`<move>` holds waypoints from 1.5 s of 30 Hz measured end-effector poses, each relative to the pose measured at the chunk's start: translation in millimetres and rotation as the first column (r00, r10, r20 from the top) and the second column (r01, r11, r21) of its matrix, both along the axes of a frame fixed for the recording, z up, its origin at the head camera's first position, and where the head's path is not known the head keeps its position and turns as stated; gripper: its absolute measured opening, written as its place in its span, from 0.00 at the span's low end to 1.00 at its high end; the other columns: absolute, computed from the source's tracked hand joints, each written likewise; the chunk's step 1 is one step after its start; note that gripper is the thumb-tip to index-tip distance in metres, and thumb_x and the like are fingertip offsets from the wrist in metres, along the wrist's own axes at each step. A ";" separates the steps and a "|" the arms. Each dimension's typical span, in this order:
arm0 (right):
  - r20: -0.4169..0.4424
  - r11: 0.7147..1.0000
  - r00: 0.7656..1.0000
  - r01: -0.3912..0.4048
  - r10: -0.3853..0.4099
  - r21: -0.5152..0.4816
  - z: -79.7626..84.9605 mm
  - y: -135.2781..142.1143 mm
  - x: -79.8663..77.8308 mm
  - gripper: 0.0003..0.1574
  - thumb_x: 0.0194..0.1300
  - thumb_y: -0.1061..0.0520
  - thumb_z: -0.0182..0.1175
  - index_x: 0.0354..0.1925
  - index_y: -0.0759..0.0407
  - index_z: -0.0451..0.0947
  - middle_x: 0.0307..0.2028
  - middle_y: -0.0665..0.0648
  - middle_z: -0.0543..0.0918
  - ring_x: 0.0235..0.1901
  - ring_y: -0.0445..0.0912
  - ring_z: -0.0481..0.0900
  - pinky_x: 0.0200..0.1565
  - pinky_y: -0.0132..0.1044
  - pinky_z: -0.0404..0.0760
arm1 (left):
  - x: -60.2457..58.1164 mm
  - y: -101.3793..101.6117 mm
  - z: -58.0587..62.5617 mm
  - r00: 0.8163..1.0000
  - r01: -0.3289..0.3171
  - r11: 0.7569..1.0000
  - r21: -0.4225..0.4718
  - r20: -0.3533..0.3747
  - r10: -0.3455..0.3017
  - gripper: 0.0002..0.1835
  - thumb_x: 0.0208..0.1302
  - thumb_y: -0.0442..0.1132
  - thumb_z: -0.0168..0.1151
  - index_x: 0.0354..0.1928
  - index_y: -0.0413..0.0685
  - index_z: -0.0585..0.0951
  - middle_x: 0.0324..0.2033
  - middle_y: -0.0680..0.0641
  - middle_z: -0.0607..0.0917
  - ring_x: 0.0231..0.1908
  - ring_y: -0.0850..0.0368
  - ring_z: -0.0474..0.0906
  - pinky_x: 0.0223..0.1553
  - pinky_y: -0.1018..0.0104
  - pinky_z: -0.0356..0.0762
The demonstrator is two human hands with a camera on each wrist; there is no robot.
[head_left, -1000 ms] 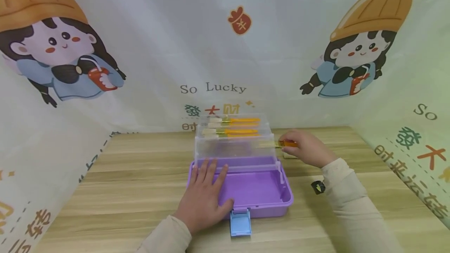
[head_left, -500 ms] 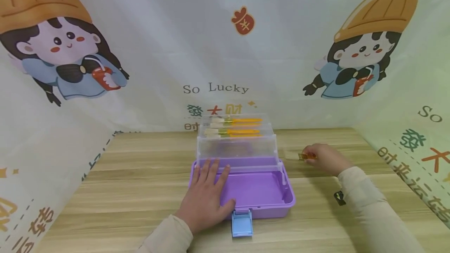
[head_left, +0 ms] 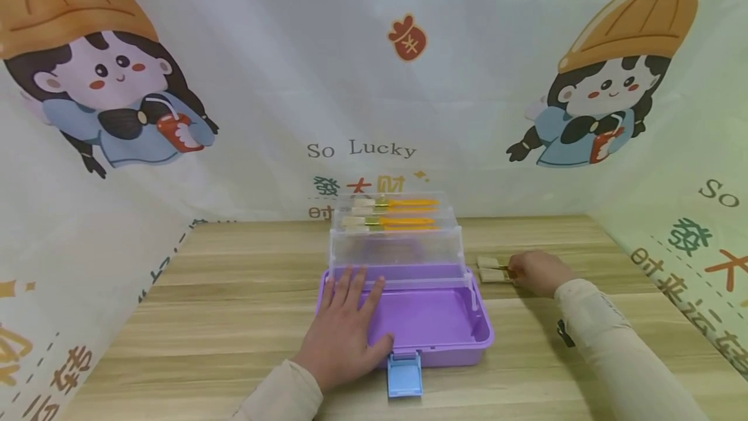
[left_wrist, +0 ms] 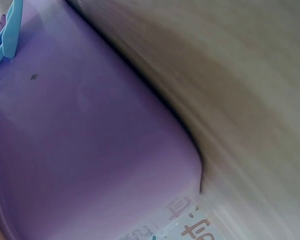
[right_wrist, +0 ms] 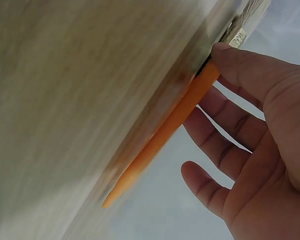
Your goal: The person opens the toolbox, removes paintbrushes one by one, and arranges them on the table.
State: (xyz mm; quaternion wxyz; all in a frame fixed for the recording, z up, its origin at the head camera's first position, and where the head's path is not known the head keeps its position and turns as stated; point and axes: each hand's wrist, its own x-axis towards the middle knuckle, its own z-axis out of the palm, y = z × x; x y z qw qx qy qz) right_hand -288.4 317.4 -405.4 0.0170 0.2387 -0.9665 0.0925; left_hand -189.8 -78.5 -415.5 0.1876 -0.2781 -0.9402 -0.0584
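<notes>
My left hand rests, fingers spread, over the left side of an open purple box. Its raised clear plastic trays hold several paintbrushes with orange handles. Down at the table, right of the box, my right hand pinches a paintbrush by the handle near the ferrule, thumb on top. The other fingers are loosely bent below the orange handle. Two pale bristle heads lie side by side left of that hand in the head view; their handles are hidden behind it.
A light blue latch hangs at the box's front. A small black object shows beside the right sleeve. The wood-grain table ends against a printed cloth backdrop at the back and sides.
My right hand has carried the brush rightward from the clear tray and lowered it to the table beside another brush. My left hand stays on the box.
</notes>
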 end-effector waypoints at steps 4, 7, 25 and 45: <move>0.020 1.000 1.000 0.011 -0.011 0.009 -3.0 2.3 -1.7 0.06 0.58 0.66 0.66 0.31 0.57 0.80 0.28 0.50 0.83 0.30 0.47 0.81 0.34 0.46 0.81 | 0.3 0.6 0.9 1.000 -0.010 1.000 -0.012 0.015 0.010 0.44 0.63 0.66 0.50 0.76 0.48 0.62 0.73 0.34 0.58 0.74 0.35 0.48 0.69 0.35 0.43; 0.038 1.000 0.999 0.012 -0.012 0.007 -4.3 3.9 -2.7 0.06 0.58 0.66 0.66 0.32 0.57 0.80 0.28 0.50 0.83 0.29 0.47 0.80 0.34 0.46 0.81 | 0.6 0.9 1.5 1.000 -0.016 1.000 -0.015 0.024 0.016 0.44 0.63 0.66 0.49 0.76 0.48 0.62 0.74 0.34 0.58 0.74 0.35 0.48 0.70 0.35 0.43; -0.041 0.988 0.998 -0.047 0.041 -0.149 68.0 -47.7 -2.5 0.16 0.66 0.59 0.64 0.50 0.65 0.81 0.44 0.61 0.85 0.43 0.55 0.81 0.47 0.54 0.79 | 1.3 0.3 0.3 1.000 0.001 1.000 -0.003 -0.022 -0.001 0.44 0.63 0.65 0.51 0.75 0.46 0.63 0.73 0.34 0.59 0.73 0.35 0.51 0.69 0.34 0.45; -0.080 0.947 0.966 -0.257 0.246 -0.190 91.3 -185.2 -27.5 0.15 0.67 0.54 0.63 0.48 0.62 0.83 0.42 0.55 0.85 0.44 0.50 0.82 0.49 0.46 0.79 | 0.4 -1.3 -0.4 1.000 -0.001 1.000 -0.012 -0.017 0.001 0.44 0.63 0.65 0.51 0.75 0.48 0.63 0.73 0.34 0.59 0.73 0.35 0.50 0.69 0.34 0.44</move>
